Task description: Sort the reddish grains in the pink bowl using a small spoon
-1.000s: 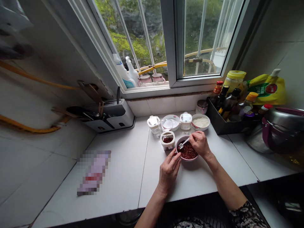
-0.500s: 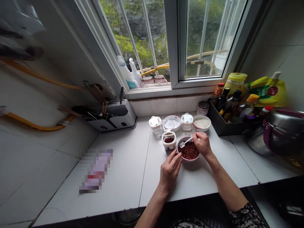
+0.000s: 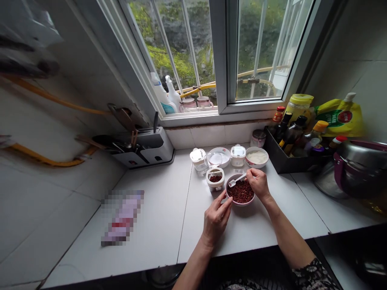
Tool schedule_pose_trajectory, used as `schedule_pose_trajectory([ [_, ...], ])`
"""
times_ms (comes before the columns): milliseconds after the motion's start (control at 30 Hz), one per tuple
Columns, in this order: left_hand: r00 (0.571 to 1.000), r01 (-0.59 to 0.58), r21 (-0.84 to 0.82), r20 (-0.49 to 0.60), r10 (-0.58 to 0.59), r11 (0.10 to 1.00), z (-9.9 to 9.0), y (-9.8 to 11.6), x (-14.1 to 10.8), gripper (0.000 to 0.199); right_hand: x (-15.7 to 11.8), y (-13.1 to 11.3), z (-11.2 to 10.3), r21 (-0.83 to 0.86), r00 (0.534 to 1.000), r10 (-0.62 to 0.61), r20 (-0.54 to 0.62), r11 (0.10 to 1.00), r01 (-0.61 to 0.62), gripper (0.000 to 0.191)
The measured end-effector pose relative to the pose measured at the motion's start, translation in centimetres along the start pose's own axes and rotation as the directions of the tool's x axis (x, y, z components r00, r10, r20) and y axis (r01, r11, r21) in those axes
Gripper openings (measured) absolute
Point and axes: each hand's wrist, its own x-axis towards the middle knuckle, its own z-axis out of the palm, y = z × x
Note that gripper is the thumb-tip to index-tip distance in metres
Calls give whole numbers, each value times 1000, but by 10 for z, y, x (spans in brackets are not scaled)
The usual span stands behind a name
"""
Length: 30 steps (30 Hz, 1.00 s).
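A pinkish-white bowl (image 3: 242, 204) of small dark red dried grains (image 3: 242, 192), perhaps Sichuan peppercorns, stands on the counter. At its near left side my left hand (image 3: 215, 219) holds the rim between thumb and fingers. My right hand (image 3: 258, 184) pinches the handle of a small white spoon (image 3: 232, 183), whose scoop is over the far left part of the bowl, above the grains. One or two specks seem to lie in the scoop, too small to make out. Left of the bowl, touching or nearly so, is a clear seasoning jar (image 3: 215, 187) with its lid up and similar grains inside.
Behind stand two white-lidded jars (image 3: 198, 159) (image 3: 238, 155), a bowl with a clear lid (image 3: 223, 157) and a bowl of white powder (image 3: 256, 157). A utensil holder (image 3: 157, 149) is at left, a black bottle box (image 3: 282, 163) and a steel pot (image 3: 363, 161) at right.
Almost nothing differs. My left fingers have shifted slightly on the bowl's rim, and the spoon stays in about the same place over the grains.
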Motion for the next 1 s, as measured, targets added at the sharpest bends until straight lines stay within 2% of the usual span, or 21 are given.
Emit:
schedule_pose_trajectory([
  [200, 1000, 1, 5, -26, -1, 1000, 0, 2, 1, 33, 0, 2, 0, 58, 994, 105, 19, 993, -106, 35],
  [333, 999, -4, 17, -32, 5, 1000, 1, 2, 1, 32, 2, -1, 3, 105, 990, 142, -12, 985, -140, 37],
  [467, 999, -7, 18, -33, 7, 1000, 1, 1, 1, 32, 7, -15, 11, 89, 998, 41, -54, 995, -36, 39],
  [600, 1000, -4, 23, -26, 5, 1000, 0, 1, 0, 35, 8, -34, 20, -90, 976, -208, -68, 975, 202, 36],
  [700, 1000, -10, 29, -27, 11, 1000, 1, 1, 0, 35, 5, -43, 24, -212, 919, -389, 66, 894, 394, 31],
  [767, 1000, -11, 30, -25, 12, 999, 1, 1, 0, 36, 3, -45, 23, -237, 885, -441, 146, 853, 465, 29],
  [833, 1000, -4, 30, -21, 5, 1000, 0, 1, 1, 35, 2, -43, 20, -226, 882, -449, 141, 853, 470, 27],
  [1000, 1000, 5, 23, -15, -5, 1000, -1, 3, 2, 32, 6, -24, 4, -183, 940, -334, -70, 931, 317, 32],
])
